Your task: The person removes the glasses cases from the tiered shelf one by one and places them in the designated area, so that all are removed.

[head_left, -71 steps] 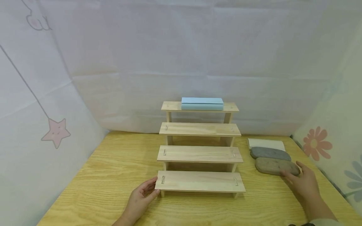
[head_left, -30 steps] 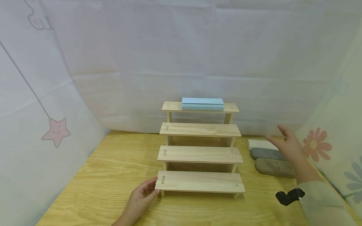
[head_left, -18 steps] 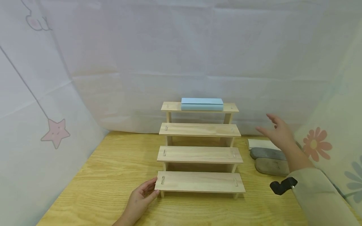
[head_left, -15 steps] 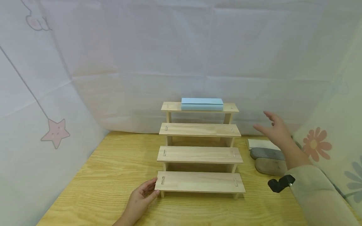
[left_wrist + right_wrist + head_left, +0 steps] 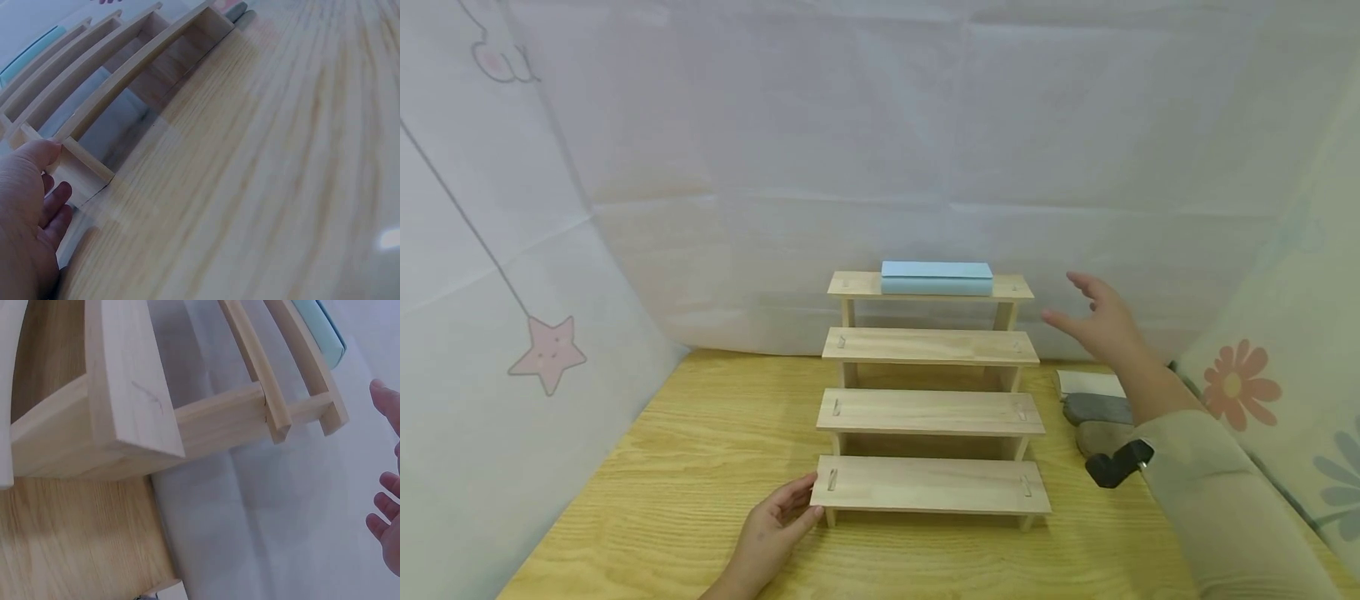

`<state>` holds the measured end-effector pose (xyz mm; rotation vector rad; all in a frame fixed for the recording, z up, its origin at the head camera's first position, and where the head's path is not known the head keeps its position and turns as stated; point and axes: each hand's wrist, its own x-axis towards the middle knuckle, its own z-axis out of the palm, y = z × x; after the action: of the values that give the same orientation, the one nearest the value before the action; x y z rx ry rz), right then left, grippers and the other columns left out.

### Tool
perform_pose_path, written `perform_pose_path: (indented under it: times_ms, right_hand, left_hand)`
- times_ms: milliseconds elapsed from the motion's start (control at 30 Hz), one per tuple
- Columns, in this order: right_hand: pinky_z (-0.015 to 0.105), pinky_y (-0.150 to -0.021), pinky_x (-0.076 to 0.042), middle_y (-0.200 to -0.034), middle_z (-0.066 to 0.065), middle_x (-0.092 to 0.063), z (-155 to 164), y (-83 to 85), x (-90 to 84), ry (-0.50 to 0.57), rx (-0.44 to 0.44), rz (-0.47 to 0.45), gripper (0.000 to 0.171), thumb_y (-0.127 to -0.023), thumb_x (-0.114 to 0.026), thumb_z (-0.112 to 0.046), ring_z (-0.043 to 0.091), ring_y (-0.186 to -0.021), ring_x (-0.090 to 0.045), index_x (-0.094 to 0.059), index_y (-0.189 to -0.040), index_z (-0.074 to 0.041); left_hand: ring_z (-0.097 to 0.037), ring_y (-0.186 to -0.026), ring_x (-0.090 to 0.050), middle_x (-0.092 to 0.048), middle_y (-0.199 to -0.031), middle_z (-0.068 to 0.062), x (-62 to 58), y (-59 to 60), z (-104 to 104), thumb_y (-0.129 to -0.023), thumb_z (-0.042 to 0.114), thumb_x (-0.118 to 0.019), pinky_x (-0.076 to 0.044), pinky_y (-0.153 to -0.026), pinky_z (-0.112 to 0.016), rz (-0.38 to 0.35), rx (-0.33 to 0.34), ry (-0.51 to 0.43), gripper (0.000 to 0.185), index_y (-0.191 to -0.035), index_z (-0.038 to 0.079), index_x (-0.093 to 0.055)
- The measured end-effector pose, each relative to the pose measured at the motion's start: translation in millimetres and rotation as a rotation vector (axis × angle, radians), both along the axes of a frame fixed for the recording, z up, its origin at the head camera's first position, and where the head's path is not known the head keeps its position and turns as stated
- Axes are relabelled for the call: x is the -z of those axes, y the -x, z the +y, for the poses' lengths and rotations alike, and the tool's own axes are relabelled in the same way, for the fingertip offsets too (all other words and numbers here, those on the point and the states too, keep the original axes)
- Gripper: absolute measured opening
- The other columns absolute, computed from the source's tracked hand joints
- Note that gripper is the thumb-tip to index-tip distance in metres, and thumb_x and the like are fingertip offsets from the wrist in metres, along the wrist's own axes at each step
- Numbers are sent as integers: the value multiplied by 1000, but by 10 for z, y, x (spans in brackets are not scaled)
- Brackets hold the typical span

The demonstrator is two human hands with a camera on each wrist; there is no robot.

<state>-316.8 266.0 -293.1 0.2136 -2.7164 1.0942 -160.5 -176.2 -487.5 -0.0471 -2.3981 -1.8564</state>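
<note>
A pale wooden stepped display rack [image 5: 929, 483] stands mid-table in the head view. On its top step lies a light blue glasses case [image 5: 936, 279], whose end [image 5: 322, 331] also shows in the right wrist view. My left hand [image 5: 767, 533] grips the left end of the lowest step; the left wrist view shows the thumb on the corner of the rack [image 5: 84, 122] and the fingers bent below. My right hand [image 5: 1105, 325] is raised in the air to the right of the top step, thumb and fingers spread, holding nothing.
Right of the rack lie a white case [image 5: 1086, 382], a grey case [image 5: 1093, 407] and a brownish case [image 5: 1097, 437], partly hidden by my right arm. A black device [image 5: 1118, 464] is on that sleeve. White cloth [image 5: 760, 167] hangs behind the wooden table [image 5: 647, 483].
My right hand has left the brownish case, risen, and moved left and away toward the top step. My left hand has stayed on the rack's lowest step.
</note>
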Motion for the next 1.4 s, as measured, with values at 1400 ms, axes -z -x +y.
perform_pose_path:
  times_ms: [1400]
  right_hand:
    - [60,-119,-20,-162,14,-23,-856,343,-297,47,-141,-13,88,-87,-73,-45,37,-149,-20,-27,-155,-15]
  left_hand:
    - [-4,-104,-64,-67,-126,-10,22,2,-18,-86,15,-76,-51,-89,-17,-13,-6,-1,44,-128,8,-63]
